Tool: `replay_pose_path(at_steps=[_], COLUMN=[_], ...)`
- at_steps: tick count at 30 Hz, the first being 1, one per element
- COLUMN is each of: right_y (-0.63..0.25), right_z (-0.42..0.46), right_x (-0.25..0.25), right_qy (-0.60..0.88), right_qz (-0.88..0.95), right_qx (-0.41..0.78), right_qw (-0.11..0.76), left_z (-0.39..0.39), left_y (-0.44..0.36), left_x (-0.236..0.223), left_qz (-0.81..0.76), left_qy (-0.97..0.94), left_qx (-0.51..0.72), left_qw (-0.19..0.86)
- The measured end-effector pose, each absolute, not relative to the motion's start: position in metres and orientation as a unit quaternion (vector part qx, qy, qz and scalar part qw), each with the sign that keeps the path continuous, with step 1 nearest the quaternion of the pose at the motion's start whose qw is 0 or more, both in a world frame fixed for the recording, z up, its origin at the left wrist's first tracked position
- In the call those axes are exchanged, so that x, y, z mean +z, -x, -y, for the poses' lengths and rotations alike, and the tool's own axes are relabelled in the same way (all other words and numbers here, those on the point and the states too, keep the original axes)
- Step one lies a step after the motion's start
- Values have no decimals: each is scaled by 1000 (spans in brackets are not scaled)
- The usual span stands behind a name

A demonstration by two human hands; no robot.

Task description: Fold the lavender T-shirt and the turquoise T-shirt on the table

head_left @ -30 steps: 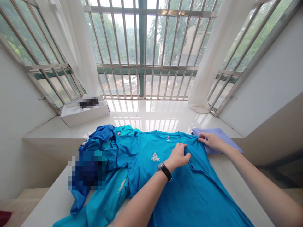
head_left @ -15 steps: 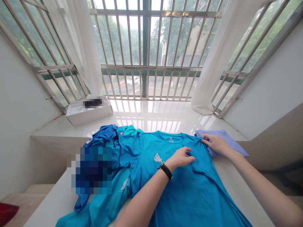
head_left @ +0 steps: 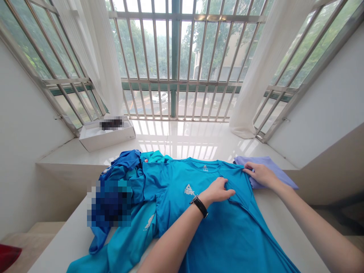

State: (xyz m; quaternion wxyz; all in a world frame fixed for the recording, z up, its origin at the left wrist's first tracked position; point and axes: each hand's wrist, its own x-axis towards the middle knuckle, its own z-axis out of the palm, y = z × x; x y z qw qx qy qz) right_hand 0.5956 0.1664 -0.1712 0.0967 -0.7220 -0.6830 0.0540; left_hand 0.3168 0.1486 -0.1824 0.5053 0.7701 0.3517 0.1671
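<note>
Pinching 1 shoulder of 1 blue T-shirt [head_left: 210, 223] are my right fingers, closed on its edge beside 1 folded lavender cloth [head_left: 273, 172]. The shirt lies flat across the white table [head_left: 65, 242], right of 1 heap of blue garments [head_left: 122, 167], before 1 barred window [head_left: 174, 53] with 2 white curtains [head_left: 257, 76] and 1 white box [head_left: 108, 138]. My left hand [head_left: 220, 190], partly open, touches the sleeve; I cannot tell whether it grips. My right hand [head_left: 260, 174] bends at the wrist.

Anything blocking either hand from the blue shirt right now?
Nothing visible. The right hand pinches the blue shirt at one shoulder; the left hand is at the folded-over sleeve. The clothes pile and the folded purple cloth lie off to the sides, not between.
</note>
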Motion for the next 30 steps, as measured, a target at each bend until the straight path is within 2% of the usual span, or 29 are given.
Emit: replay_pose_path(at_steps=[4,12,30], right_y=[-596,-595,-598], right_z=[-166,-171,-169], right_x=[-173,-175,-173], right_qy=[733,719,749], right_qz=[674,692,657], right_qx=[37,43,34], right_qw=[88,54,76], left_z=[-154,-153,-154], left_y=[-316,-317,-316], left_x=[-185,-188,-192], left_qz=[-371,-375,-347], left_qy=[-741,-761,-761], left_qx=[159,164,188], left_qw=[537,503,514])
